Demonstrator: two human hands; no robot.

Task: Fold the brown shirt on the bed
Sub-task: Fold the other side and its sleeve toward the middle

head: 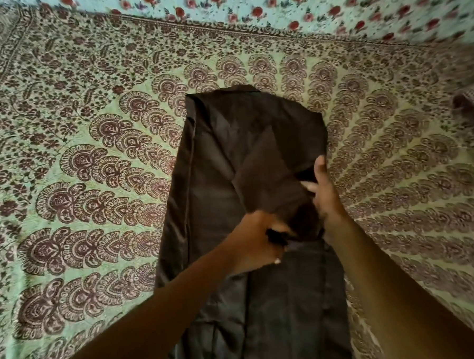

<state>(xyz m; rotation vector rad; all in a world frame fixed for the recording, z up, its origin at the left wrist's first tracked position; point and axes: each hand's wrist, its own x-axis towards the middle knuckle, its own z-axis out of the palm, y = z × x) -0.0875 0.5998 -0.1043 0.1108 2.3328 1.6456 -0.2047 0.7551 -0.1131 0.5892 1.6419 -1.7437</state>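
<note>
The brown shirt (pixel 216 164) lies lengthwise in the middle of the bed, narrowed into a long strip, with a sleeve or flap folded diagonally across its upper half. My left hand (pixel 257 240) grips the lower end of that flap near the shirt's middle, fingers curled round the cloth. My right hand (pixel 323 191) holds the shirt's right edge, its thumb on top of the fabric and its fingers tucked behind it. The lower part of the shirt runs down between my forearms to the bottom of the view.
The bed is covered with a green bedspread (pixel 85 138) printed with brown paisley and flowers. A light blue sheet with red roses (pixel 331 7) lies along the far side. A dark patterned bundle (pixel 471 112) sits at the right edge.
</note>
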